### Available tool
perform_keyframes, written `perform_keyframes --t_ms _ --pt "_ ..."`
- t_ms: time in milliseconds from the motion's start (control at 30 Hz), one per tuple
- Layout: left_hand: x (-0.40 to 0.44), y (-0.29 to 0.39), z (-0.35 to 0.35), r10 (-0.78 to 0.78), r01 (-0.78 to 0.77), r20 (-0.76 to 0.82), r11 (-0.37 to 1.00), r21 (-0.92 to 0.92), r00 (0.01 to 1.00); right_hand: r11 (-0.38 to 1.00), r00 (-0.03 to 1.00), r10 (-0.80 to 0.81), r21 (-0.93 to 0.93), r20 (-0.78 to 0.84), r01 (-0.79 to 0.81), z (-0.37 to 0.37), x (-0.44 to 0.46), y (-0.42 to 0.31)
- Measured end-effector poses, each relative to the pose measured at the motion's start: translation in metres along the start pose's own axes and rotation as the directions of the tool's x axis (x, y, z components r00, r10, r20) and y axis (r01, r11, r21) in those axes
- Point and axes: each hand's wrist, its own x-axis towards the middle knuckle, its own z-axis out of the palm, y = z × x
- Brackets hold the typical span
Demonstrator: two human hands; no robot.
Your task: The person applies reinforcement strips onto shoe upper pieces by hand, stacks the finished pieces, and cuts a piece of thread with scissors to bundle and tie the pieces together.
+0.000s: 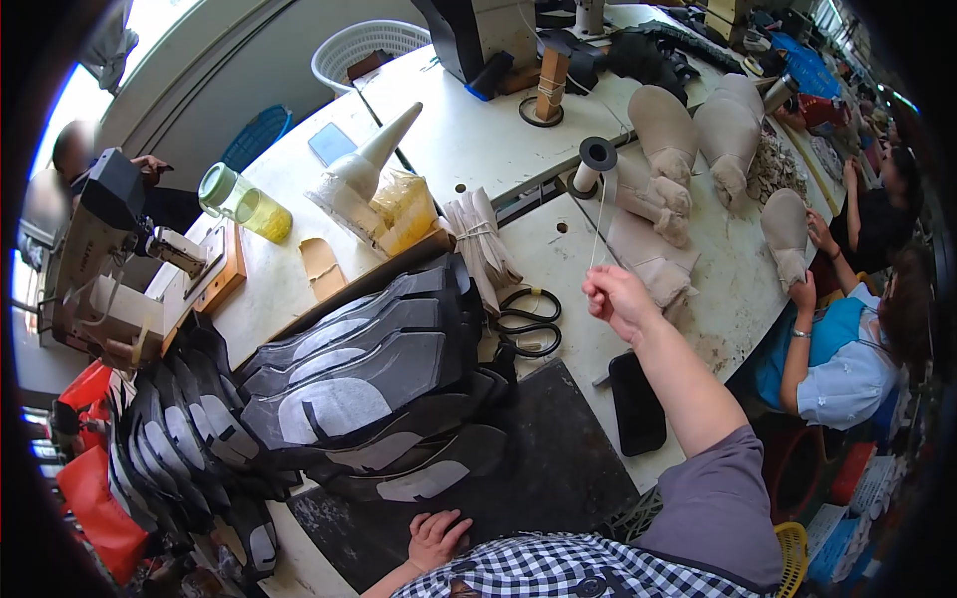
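Note:
My right hand [620, 302] is raised over the table with its fingers pinched on a white thread [600, 224]. The thread runs up to a spool [598, 154] with a dark round top. Low in the view, my left hand [437, 540] rests at the near edge of a black mat [558, 448], fingers spread and holding nothing. Dark shoe-shaped pieces with light grey patches [344, 404] lie in overlapping rows left of the mat. Black-handled scissors [528, 321] lie between these pieces and my right hand. A black phone [636, 404] lies below my right forearm.
A sewing machine [130, 249] stands at the left, near a green-lidded jar [244, 202]. A glue-stained container [399, 209] is at the back. Beige padded pieces [663, 130] lie at the right, where a co-worker's hands [812, 259] hold one. Another person sits at the far left.

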Motion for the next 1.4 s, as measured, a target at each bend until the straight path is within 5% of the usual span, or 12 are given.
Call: perform_keyframes --t_ms 233,333,467,533,567,667,967,1067,1133,1167,1333,1400 --pt "0.028 0.008 -0.024 -0.173 0.177 0.040 0.937 -0.302 0.984 0.998 0.958 0.064 -0.011 0.281 -0.063 0.030 -0.148 0.098" --pt "0.074 0.043 -0.058 -0.305 0.267 0.091 0.608 -0.748 0.948 0.989 0.903 0.131 0.014 0.409 -0.149 0.050 -0.203 0.138" --pt "0.083 0.069 -0.048 -0.168 0.395 0.366 0.191 -0.899 0.915 0.987 0.805 0.098 0.046 0.585 -0.154 0.072 -0.248 0.165" --pt "0.081 0.070 -0.064 -0.116 0.527 0.540 0.460 -0.715 0.834 0.994 0.838 0.103 -0.014 0.535 -0.113 0.074 -0.262 0.164" --pt "0.076 0.080 -0.069 -0.213 0.523 0.478 0.356 -0.774 0.852 0.995 0.841 0.089 -0.017 0.534 -0.095 0.073 -0.267 0.161" --pt "0.048 0.064 -0.073 -0.162 0.542 0.562 0.567 -0.620 0.811 0.998 0.887 -0.032 -0.040 0.460 0.057 0.068 -0.274 0.156" --pt "-0.078 0.029 -0.108 -0.548 0.464 0.152 0.491 -0.737 0.822 0.956 0.880 -0.100 -0.201 0.465 0.215 0.043 -0.227 0.128" --pt "-0.099 0.040 -0.121 -0.662 0.427 0.118 0.327 -0.843 0.740 0.840 0.730 -0.156 -0.299 0.665 0.452 0.053 -0.200 0.111" --pt "-0.118 0.033 -0.123 -0.692 0.277 0.220 -0.031 -0.960 0.687 0.424 0.720 -0.309 -0.588 0.622 0.689 0.056 -0.167 0.091" --pt "-0.123 0.034 -0.127 -0.713 0.182 0.139 -0.017 -0.983 0.687 0.296 0.660 -0.472 -0.600 0.584 0.743 0.048 -0.132 0.095" --pt "-0.140 0.050 -0.142 -0.829 -0.054 -0.037 0.008 -0.998 0.559 -0.139 0.571 -0.656 -0.823 0.493 0.551 0.047 -0.025 0.094" --pt "-0.147 0.054 -0.140 -0.834 0.012 -0.001 0.009 -1.000 0.551 -0.219 0.712 -0.541 -0.893 0.447 0.394 0.058 -0.018 0.091"
